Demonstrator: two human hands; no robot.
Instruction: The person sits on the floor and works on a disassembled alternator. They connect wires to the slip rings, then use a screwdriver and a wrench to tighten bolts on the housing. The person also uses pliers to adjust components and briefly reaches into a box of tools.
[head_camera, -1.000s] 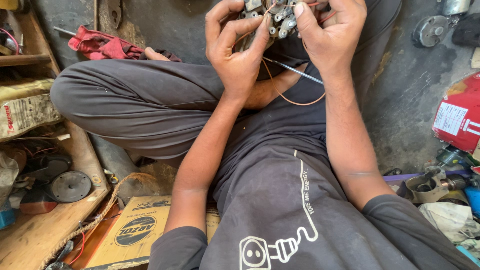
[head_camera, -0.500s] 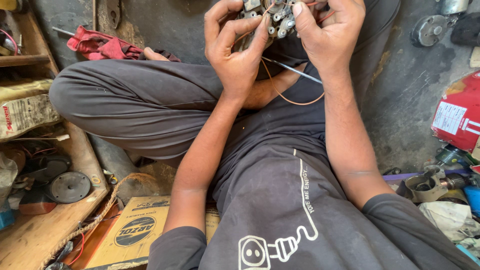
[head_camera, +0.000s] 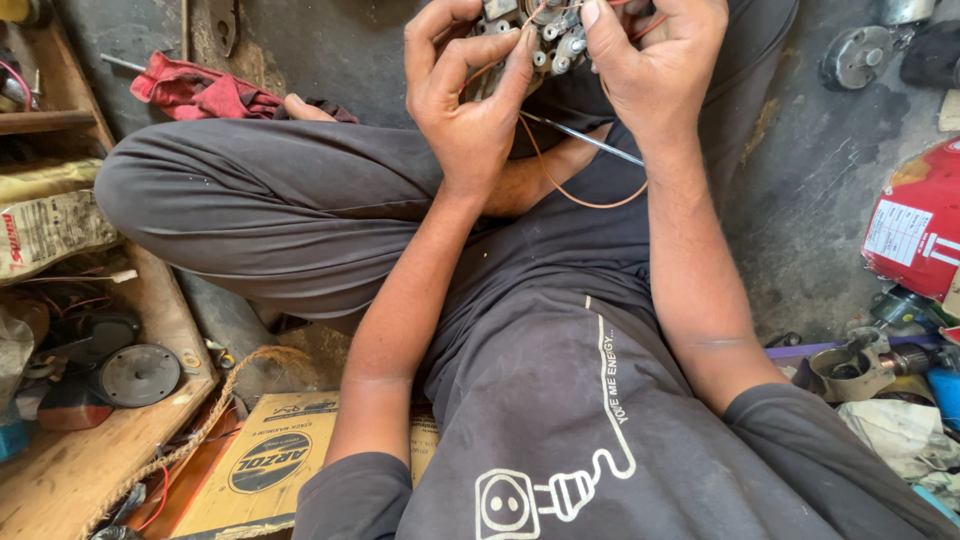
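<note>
I sit cross-legged on the floor and hold a small electrical part (head_camera: 545, 35) with metal terminals up near the top edge of the head view. My left hand (head_camera: 470, 100) grips its left side, thumb and fingers curled around it. My right hand (head_camera: 650, 60) grips its right side, with the thumb pressing on the terminals. A thin orange wire (head_camera: 570, 190) loops down from the part over my lap. A thin metal rod (head_camera: 590, 140) slants below my hands. The top of the part is cut off by the frame.
A red cloth (head_camera: 195, 90) lies beyond my left knee. Wooden shelves (head_camera: 60, 470) at left hold a round black metal disc (head_camera: 138, 375) and clutter. A yellow cardboard box (head_camera: 265, 465) lies by my left hip. A red container (head_camera: 920, 225) and metal parts (head_camera: 850, 365) are at right.
Both hands stay on the part with only slight finger shifts. The view has hardly moved.
</note>
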